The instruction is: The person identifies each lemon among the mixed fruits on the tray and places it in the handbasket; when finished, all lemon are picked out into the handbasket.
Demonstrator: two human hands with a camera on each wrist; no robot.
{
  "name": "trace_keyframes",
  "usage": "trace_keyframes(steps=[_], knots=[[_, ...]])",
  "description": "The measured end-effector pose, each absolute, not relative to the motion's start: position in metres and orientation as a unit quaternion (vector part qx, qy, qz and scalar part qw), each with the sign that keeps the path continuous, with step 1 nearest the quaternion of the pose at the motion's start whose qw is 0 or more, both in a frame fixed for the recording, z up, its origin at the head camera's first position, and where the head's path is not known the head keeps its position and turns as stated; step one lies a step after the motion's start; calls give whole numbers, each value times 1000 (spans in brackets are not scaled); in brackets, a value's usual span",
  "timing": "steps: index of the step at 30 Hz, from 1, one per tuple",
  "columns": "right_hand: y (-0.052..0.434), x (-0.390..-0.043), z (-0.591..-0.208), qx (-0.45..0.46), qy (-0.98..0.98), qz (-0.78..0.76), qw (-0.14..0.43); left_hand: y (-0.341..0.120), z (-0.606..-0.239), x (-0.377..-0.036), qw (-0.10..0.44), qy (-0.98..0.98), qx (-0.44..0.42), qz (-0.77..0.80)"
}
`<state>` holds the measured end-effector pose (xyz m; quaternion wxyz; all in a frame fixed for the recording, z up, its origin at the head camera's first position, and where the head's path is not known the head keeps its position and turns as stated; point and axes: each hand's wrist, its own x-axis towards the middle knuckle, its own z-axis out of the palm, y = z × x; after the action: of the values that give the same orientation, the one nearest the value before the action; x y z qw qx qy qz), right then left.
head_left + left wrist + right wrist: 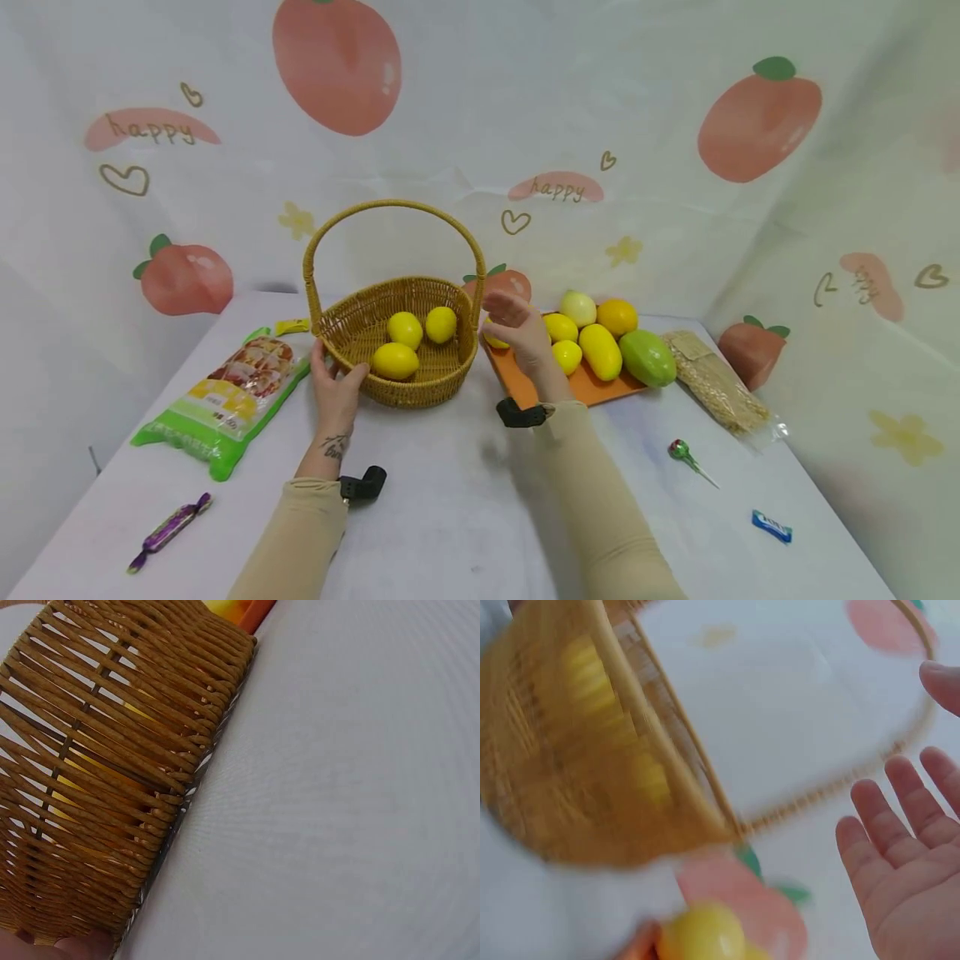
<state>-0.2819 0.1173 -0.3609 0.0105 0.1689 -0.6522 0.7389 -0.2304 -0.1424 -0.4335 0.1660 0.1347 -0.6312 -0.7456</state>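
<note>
The wicker basket [408, 392] with a tall arched handle stands on the table and holds three lemons [396, 361]. My left hand [335, 392] grips its near left rim, thumb over the edge and fingers against the outer side. In the left wrist view the basket's woven side [97, 765] fills the left, with fingertips at its bottom corner. My right hand [525, 337] is raised just right of the basket, holding nothing. The right wrist view shows its fingers [911, 825] extended and apart, beside the handle.
Right of the basket, an orange board [517, 383] carries several yellow fruits [600, 352] and a green papaya [647, 358]. A grain packet [716, 383], a lollipop [680, 451] and a blue-wrapped candy [772, 526] lie further right. A green food bag [232, 396] and a purple-wrapped candy [168, 532] lie left.
</note>
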Motion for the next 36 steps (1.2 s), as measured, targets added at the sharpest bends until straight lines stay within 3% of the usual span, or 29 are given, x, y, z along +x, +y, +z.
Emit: trace_keyframes(steps=[9,19,31,36], knots=[[187,-279,-394,-4,-650,736,190,-143,-433,-229,162,-633,138,-744],[189,-287,-436,-139,-644,704,265,-143,-432,-229,164,-631,133,-747],[171,-297,-441,-212,-700,638,242,-143,-431,-228,163,-631,133,-747],[170,-300,-444,-194,-682,678,193,-142,-431,-228,159,-630,132,-748]])
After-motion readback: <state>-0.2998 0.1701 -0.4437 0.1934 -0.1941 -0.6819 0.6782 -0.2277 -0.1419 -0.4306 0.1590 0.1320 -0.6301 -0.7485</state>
